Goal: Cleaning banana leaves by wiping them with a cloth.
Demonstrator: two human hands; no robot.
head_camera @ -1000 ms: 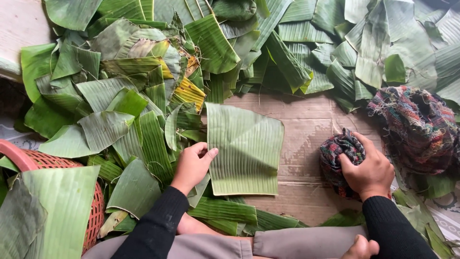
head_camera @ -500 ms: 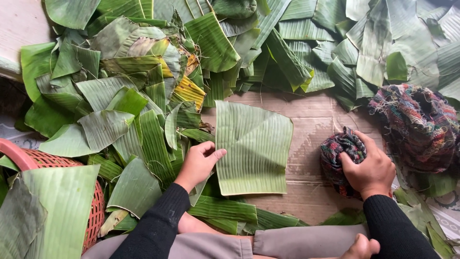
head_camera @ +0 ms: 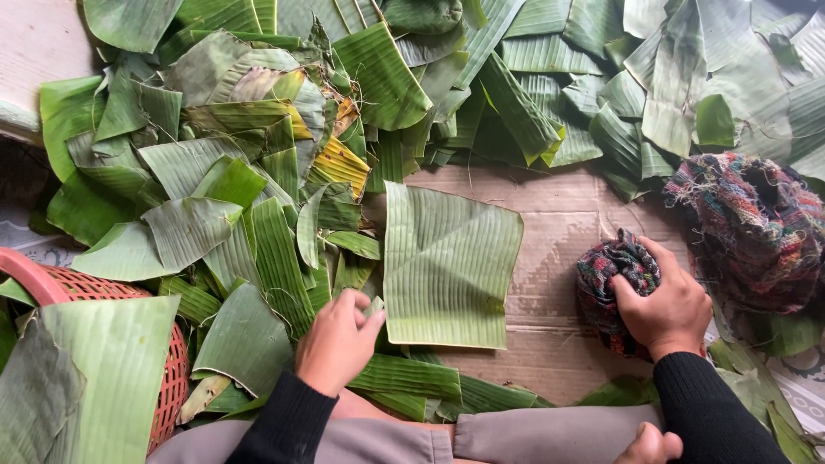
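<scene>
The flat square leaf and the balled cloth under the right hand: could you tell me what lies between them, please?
In the head view, only bare cardboard lies between the square leaf and the balled cloth gripped by the right hand.

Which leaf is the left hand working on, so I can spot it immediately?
Find the bare cardboard sheet in the middle. The squarish banana leaf piece lies flat on it, its lower left corner at the left hand. Unlike the heaped leaves beside it, it lies alone and neatly cut.

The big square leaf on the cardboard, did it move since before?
Yes. The square leaf slid a little to the right and up across the cardboard, closer to the cloth ball under the right hand. The left hand holds its corner.
</scene>
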